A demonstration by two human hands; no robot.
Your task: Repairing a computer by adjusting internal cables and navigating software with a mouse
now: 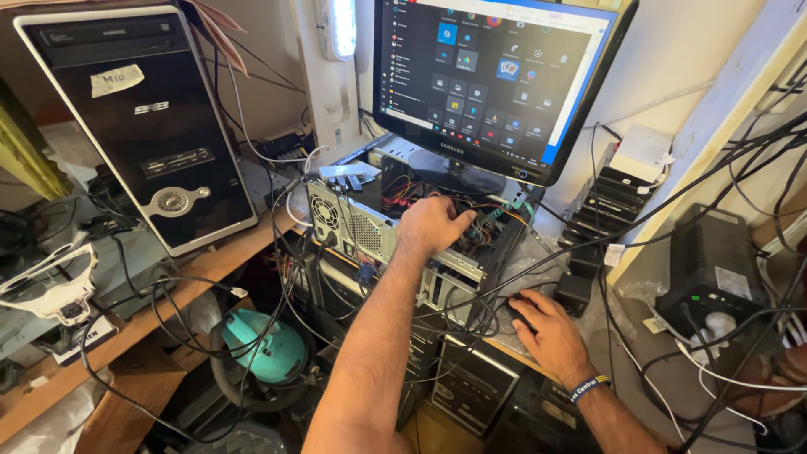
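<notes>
Head view shows an open computer case [395, 240] lying on its side on the wooden bench [210, 265], under a lit monitor [496, 80]; the left hand [433, 225] reaches into it with fingers curled among the coloured wires [492, 223], and whether it grips anything cannot be told. Right of the case, the right hand [545, 328] lies flat and loose over a black mouse [519, 307]. A black tower [139, 118] stands at far left.

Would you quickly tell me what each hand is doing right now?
Left hand: curled, reaching into the open computer case; a grasp cannot be told.
Right hand: resting palm-down on a black mouse.
</notes>
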